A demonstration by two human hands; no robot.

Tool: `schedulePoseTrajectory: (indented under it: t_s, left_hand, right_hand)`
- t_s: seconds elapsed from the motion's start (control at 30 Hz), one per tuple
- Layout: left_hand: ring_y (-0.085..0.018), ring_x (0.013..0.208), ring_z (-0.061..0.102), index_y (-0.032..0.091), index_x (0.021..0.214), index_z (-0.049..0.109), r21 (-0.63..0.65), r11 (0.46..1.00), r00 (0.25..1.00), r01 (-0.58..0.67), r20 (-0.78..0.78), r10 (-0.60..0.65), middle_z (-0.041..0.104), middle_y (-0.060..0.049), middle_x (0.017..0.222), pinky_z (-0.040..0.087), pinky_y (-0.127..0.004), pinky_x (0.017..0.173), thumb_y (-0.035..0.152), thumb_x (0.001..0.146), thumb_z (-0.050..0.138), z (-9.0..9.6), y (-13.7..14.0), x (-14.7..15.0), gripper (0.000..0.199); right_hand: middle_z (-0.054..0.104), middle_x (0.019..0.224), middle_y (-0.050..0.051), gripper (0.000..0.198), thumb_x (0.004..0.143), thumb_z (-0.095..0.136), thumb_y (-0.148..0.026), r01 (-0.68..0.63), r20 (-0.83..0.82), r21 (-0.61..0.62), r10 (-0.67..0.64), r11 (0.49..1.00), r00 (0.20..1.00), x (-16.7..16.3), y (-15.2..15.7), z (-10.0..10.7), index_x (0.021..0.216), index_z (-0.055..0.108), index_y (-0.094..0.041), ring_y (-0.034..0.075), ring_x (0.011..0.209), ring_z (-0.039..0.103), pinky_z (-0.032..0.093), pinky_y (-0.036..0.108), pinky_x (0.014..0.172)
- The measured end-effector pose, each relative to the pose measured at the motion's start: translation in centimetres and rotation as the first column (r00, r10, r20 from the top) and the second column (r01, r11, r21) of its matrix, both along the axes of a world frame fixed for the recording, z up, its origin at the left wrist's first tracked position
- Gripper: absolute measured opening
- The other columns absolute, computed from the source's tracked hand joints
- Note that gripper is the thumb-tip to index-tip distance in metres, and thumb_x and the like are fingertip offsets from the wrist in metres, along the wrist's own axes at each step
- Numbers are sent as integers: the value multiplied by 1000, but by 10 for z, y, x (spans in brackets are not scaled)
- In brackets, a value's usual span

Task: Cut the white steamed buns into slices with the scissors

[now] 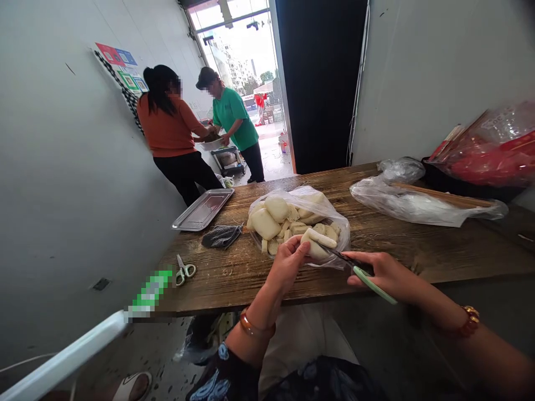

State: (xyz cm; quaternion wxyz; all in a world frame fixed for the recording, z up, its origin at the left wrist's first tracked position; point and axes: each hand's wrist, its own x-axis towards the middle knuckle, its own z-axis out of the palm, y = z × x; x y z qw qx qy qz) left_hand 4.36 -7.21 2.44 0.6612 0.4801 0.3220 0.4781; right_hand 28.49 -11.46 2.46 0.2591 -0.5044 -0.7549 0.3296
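Your left hand point(290, 262), just below frame centre, pinches a pale bun point(314, 252) between thumb and fingers; your right hand point(378, 273), to its right, is curled round green-handled scissors point(375, 285), dark blades set against the bun. Bun is split part-way, a strip lying along its top, held over the near edge of an open plastic bag point(341, 225). Risk, as I judge it: blades run toward your left fingertips, so if the soft bun squashes or gives suddenly, a slip could nick you; gripping too hard could tear the strip off ragged. Inside the bag, whole buns point(266, 224) and cut pieces; loose film by the blades could snag if the cut drops low. Left of the bag: dark grey cloth point(221, 236), second scissors point(184, 272) near the table point(234, 287) edge at lower left, where a stray elbow might knock them off. Metal tray point(204, 211) beyond the cloth. Clear bag of sticks point(418, 201) at right. Upper left, two people point(172, 131) stand over a basin point(212, 145)
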Motion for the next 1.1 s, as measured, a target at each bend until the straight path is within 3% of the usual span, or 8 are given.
schedulePoseTrajectory:
  t_s: [0.17,0.27,0.43,0.6,0.7,0.93,1.03,1.1]
  left_hand:
    - [-16,75,65,13,101,70,20,1000,998,-21,-56,22,70,-6,86,56,-30,72,49,77,75,-1,0,2,44]
    - [-14,72,61,12,99,70,47,999,990,-6,-139,13,69,-4,82,54,-27,70,49,75,77,1,-2,6,44]
    - [-13,69,58,13,94,69,84,996,977,-2,-212,20,65,-2,77,51,-26,68,52,75,75,2,0,10,44]
    - [-12,66,53,12,86,67,116,993,965,-12,-258,42,61,-1,73,46,-24,64,51,76,74,-1,10,8,41]
    - [-12,65,53,13,81,65,129,992,963,2,-268,33,59,-1,70,45,-24,62,51,78,72,-2,14,7,39]
    - [-12,68,56,12,91,70,93,996,979,-10,-203,29,64,-2,75,47,-23,64,46,74,78,-7,16,6,39]
    - [-15,74,62,13,94,69,1,1000,999,-9,-49,9,69,-4,84,53,-28,69,46,74,79,-12,19,3,40]
    - [-18,80,66,14,96,68,-80,997,998,-8,59,12,71,-6,91,56,-33,74,44,74,79,-15,20,-1,39]
  right_hand:
    - [76,116,10,79,77,72,-47,-98,-44,-139,93,985,995,2,-4,4,145,51,-13,32,105,70,52,40,95]
    - [71,126,11,79,74,75,-49,-65,-45,-99,61,993,997,0,-2,5,143,55,-15,34,112,66,51,41,98]
    - [74,118,12,78,73,75,-50,-48,-33,-56,46,997,998,-5,5,1,139,58,-13,35,109,68,51,42,96]
    - [72,124,11,62,79,69,-51,-26,-59,-11,26,1000,998,-4,11,-8,131,66,-17,35,112,66,50,42,97]
    - [76,117,9,56,81,68,-52,-20,-76,-19,19,1000,997,-5,13,-8,125,71,-19,35,105,69,52,40,90]
    - [79,89,5,43,82,66,-50,-49,-118,-28,46,998,992,-7,21,-13,108,77,-18,27,80,71,52,30,70]
    - [73,65,3,57,82,65,-54,21,-154,-116,-39,993,987,-3,22,-21,118,72,-11,22,61,66,48,29,58]
    - [72,62,3,67,82,63,-58,72,-168,-160,-99,984,981,1,21,-22,128,66,-8,22,58,66,49,31,57]
